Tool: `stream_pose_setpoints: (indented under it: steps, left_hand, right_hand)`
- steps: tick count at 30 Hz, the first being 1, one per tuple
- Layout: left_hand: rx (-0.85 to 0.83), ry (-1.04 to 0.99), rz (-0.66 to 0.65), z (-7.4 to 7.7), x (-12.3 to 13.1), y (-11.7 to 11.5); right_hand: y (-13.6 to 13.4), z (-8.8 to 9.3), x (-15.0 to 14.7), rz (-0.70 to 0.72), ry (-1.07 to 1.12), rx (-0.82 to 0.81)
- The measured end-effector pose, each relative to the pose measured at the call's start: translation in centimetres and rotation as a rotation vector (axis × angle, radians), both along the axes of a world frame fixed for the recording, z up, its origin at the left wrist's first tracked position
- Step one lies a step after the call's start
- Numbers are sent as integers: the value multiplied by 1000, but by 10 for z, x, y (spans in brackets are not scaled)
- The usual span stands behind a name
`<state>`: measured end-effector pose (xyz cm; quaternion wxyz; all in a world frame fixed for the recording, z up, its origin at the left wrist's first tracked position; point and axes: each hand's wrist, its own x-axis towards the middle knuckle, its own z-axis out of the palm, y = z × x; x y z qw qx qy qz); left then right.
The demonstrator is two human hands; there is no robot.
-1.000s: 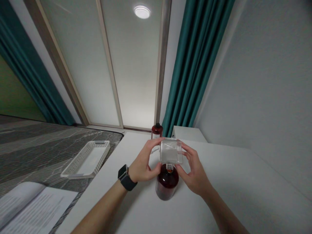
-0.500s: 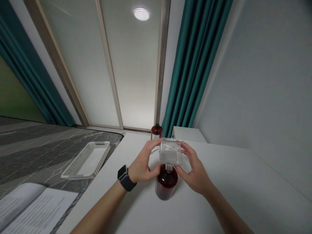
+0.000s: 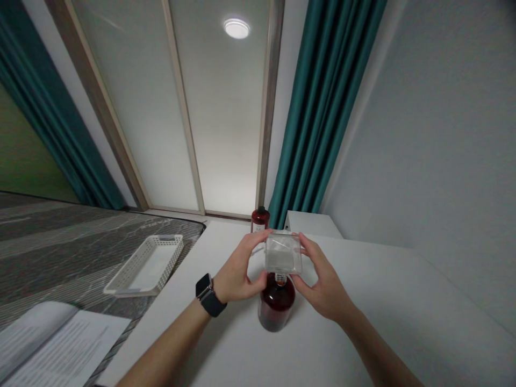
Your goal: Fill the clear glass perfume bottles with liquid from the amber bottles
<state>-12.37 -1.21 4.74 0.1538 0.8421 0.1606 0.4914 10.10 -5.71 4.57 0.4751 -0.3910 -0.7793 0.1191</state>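
Both hands hold one clear, square-bottomed container (image 3: 283,253) over an uncapped dark red-brown bottle (image 3: 276,303). My left hand (image 3: 243,269), with a dark watch on its wrist, grips the container's left side between thumb and fingers. On the opposite side, my right hand (image 3: 320,279) has its fingertips and thumb against it. The bottle stands upright on the white table, its threaded neck showing just below the container. Whether the two touch I cannot tell, and the container's far end is hidden.
A second red-brown bottle (image 3: 260,219) with a black cap stands behind my left hand. To the left, a white perforated basket (image 3: 109,287) and an open book (image 3: 80,344) lie on a dark patterned surface. A white box-like unit (image 3: 312,223) stands beyond the white table (image 3: 322,355).
The whole view has shifted slightly. Both hands keep their hold on the clear container above the bottle, with no clear change in its position.
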Motion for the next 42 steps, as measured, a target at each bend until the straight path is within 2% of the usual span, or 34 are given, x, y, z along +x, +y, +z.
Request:
stream_pose_setpoints:
  steps: [42]
  left_hand:
    - [63, 4, 19, 9, -1, -3]
  right_hand:
    - [-1, 5, -1, 0, -17, 11]
